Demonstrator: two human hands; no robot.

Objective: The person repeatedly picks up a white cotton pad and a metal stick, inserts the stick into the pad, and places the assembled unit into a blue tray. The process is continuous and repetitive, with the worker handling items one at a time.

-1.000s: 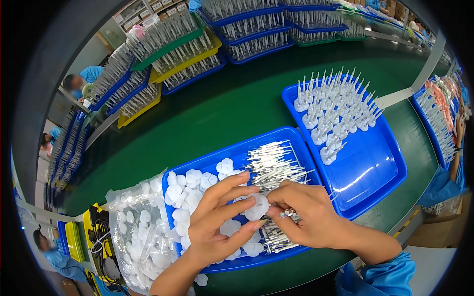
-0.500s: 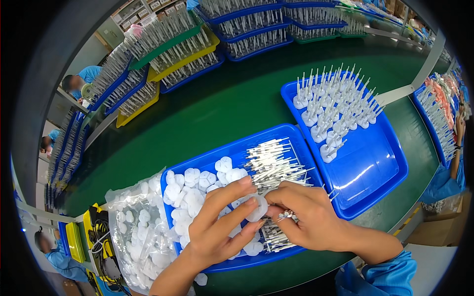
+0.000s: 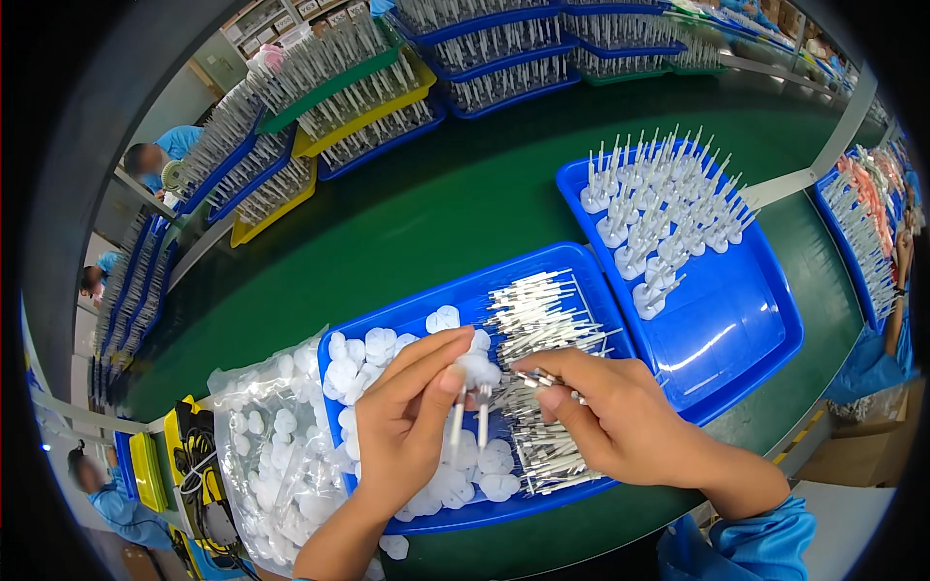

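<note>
My left hand (image 3: 399,426) pinches a translucent white petal-shaped plastic piece (image 3: 480,369) between thumb and fingers. Two thin white rods (image 3: 483,423) hang down below that piece, slightly blurred. Just to the right, my right hand (image 3: 625,412) is closed around several thin white rods (image 3: 554,378), their ends poking out between thumb and forefinger. Both hands hover over a blue tray (image 3: 397,312). Its left part holds loose white petal-shaped pieces (image 3: 358,373), and a heap of rods (image 3: 542,315) fills the right part.
A second blue tray (image 3: 722,339) at right carries several upright rods on white bases (image 3: 668,208). At left lies a clear plastic bag (image 3: 276,445) of white pieces, beside tangled cables (image 3: 201,479). Stacked trays (image 3: 368,126) line the green table's (image 3: 407,213) far side. Co-workers sit beyond.
My left hand has turned and drawn its fingers together, tipping the white piece so rods hang below it. My right hand has come away from the piece, still gripping its rods.
</note>
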